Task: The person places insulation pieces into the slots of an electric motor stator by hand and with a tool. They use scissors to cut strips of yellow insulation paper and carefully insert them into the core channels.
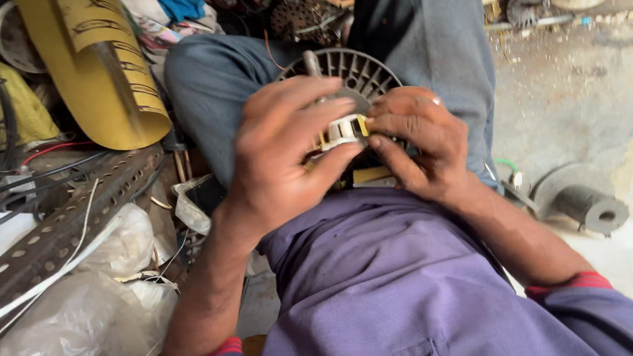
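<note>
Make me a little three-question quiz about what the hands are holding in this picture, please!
1. True or false: both hands touch the round grey ribbed motor part.
2. What lies between the left hand and right hand? A) a white and yellow piece B) a red ball
3. What colour is the curled sheet at upper left?

Key: 1 true; 2 A, the white and yellow piece; 3 yellow.

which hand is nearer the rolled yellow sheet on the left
Left. The left hand is on the round grey finned motor, closer to the rolled yellow sheet; the right hand grips the motor's far side.
</note>
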